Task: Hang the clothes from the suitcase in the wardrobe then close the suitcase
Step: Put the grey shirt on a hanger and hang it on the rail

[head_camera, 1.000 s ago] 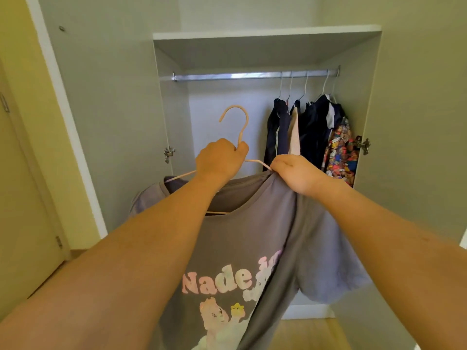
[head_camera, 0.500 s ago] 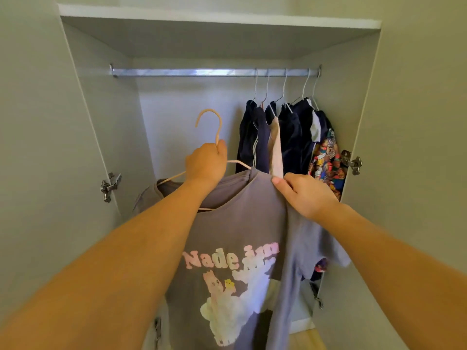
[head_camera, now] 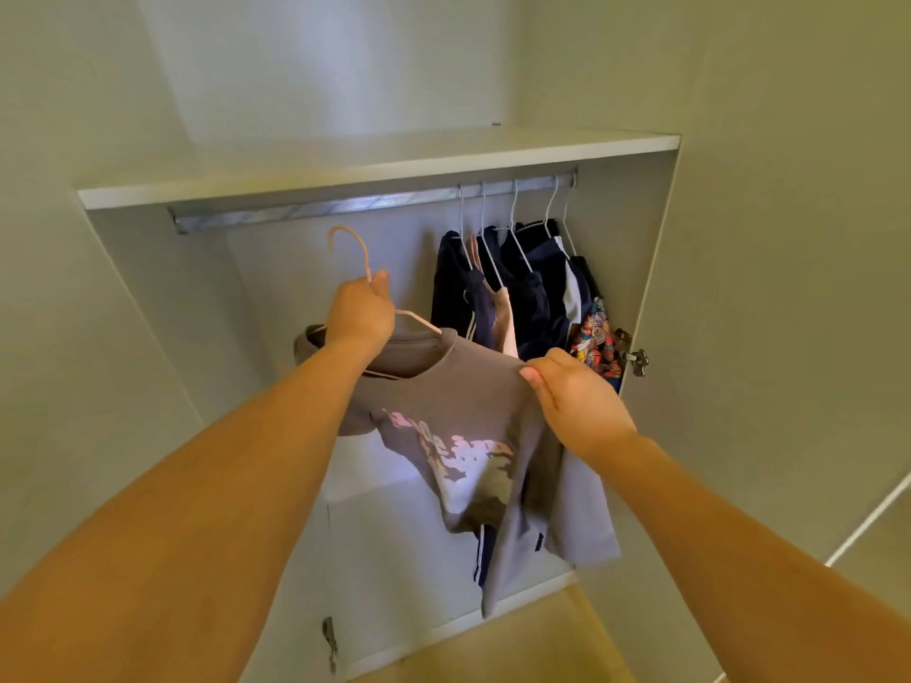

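Before an open wardrobe (head_camera: 655,268), a person holds a grey T-shirt (head_camera: 473,411) on a pale pink hanger (head_camera: 351,248) up beneath the metal clothes rail (head_camera: 315,209). Left hand (head_camera: 360,315) is closed around the hanger's neck just under the hook, which stands free below the rail and does not touch it. Right hand (head_camera: 574,396) pinches the shirt's shoulder seam between thumb and fingers, spreading the fabric. The shirt, printed with pink lettering and a pale cartoon figure, drapes down in front of the wardrobe's interior. At the rail's right end hang dark navy garments (head_camera: 522,288) on white wire hangers (head_camera: 512,224), with a multicoloured patterned piece (head_camera: 594,337) at the far right beside a metal door hinge (head_camera: 636,359). A white shelf (head_camera: 374,167) runs above the rail. Wood-toned floor (head_camera: 517,643) shows below.
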### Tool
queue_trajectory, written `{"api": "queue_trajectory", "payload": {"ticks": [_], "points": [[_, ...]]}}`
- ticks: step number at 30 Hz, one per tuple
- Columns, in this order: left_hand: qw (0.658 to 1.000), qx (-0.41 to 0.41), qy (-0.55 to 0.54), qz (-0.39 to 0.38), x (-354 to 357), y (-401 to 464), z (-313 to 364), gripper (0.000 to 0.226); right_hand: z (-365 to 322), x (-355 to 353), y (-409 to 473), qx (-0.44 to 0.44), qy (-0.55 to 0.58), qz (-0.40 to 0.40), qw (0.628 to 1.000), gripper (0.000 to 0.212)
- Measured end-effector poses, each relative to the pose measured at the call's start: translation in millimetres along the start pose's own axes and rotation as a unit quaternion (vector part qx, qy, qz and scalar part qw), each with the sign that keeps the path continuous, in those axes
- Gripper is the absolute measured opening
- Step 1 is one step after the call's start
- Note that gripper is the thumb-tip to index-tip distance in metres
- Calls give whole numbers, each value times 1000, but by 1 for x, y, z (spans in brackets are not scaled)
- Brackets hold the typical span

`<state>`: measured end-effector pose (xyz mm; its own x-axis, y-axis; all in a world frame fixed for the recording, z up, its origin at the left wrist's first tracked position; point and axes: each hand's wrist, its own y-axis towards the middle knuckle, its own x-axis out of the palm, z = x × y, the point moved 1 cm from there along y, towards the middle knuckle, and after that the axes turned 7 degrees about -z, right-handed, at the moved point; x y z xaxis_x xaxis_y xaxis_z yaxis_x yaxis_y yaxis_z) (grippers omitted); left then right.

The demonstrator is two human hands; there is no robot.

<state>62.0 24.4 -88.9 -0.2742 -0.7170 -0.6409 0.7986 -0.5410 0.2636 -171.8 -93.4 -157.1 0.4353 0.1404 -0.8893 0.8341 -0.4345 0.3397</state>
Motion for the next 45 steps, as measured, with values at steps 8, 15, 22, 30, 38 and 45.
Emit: {"api": "queue_trajectory", "payload": {"ticks": [8, 15, 22, 30, 38, 45], "points": [[1000, -17, -3, -1, 35, 14, -7, 46, 25, 5, 33, 69, 118, -91, 986, 30], [998, 8, 56, 5, 69, 28, -16, 51, 2, 43, 118, 132, 333, -192, 913, 30], [986, -13, 167, 9, 73, 58, -39, 51, 5, 68, 178, 69, 168, -266, 947, 38], [983, -54, 173, 23, 65, 84, -52, 49, 1, 84, 223, 72, 330, -299, 892, 23], [993, -56, 101, -7, 60, 115, -52, 52, 6, 115, 231, 14, 268, -430, 862, 41], [973, -170, 154, -7, 51, 127, -66, 37, 12, 127, 262, 88, 431, -306, 844, 36]]}}
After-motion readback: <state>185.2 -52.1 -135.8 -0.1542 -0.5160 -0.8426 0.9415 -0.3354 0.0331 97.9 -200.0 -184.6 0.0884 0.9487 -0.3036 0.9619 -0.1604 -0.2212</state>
